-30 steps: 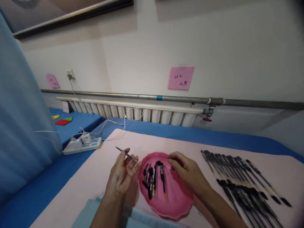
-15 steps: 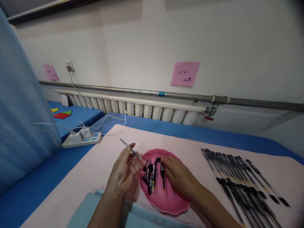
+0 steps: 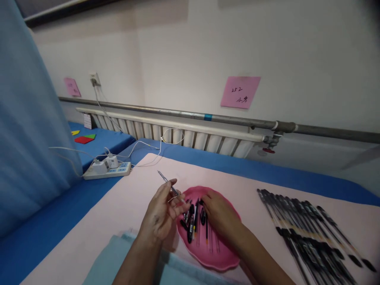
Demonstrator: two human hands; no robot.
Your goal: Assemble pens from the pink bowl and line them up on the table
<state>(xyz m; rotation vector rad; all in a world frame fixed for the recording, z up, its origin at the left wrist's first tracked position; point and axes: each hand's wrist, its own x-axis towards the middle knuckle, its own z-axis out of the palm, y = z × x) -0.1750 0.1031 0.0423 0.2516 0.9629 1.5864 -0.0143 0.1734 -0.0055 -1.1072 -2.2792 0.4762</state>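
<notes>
Between the thumb and fingers of my left hand (image 3: 162, 211) is a slim clear pen barrel with a pointed tip (image 3: 166, 180), slanting up to the left beside the plate. My right hand (image 3: 221, 213) reaches over the right part of a pink scalloped plate (image 3: 208, 259). Its fingers are bent together at a small dark piece, too hidden to name. Under and beside these fingertips lie black pen caps (image 3: 203, 216), dark refills (image 3: 207, 231) and clear barrels (image 3: 210, 241). More black pen parts (image 3: 190, 231) are heaped at the plate's left side.
Rows of black-capped pens (image 3: 308, 221) lie on the pink sheet (image 3: 130, 206) at right. Light blue cloth (image 3: 118, 257) is at the near edge. A power strip (image 3: 121, 170) with cables stands at left, near the blue curtain (image 3: 38, 118). Behind are a radiator (image 3: 190, 138) and pipe.
The view has shifted slightly, so things sit a little differently in it. My left hand keeps the barrel. My right hand's fingers stay at the parts in the plate, where some have moved slightly.
</notes>
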